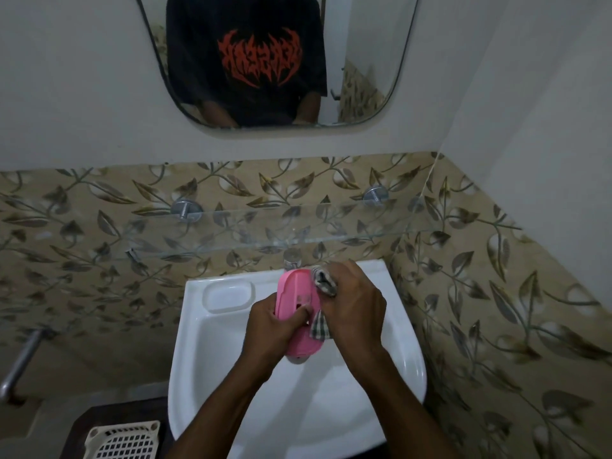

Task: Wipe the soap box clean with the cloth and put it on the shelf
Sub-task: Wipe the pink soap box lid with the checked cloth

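Both forearms reach up from the near edge of the white ceramic sink point(409, 346) and meet over the middle of its bowl, towards the back edge. The left hand point(273, 323) has its back turned up and its fingers and thumb curled round the near end of a pink oval plastic soap box point(296, 291), gripping it firmly. The box is held above the bowl, clear of the rim, with its long axis running from the near side to the back. Its far end sits just in front of the chrome tap point(291, 258).

The right hand point(352, 304) is also knuckles-up and closed tightly round a bunched grey-and-white checked cloth point(324, 282), pressing it against the right side of the soap box. One wad of cloth pokes out past the fingers at the far end, and a corner hangs below the hand beside the box.

A clear glass shelf point(265, 226) on two round metal brackets runs along the leaf-patterned tiles above the sink's back edge. A moulded soap recess point(228, 296) lies at the sink's back left corner.
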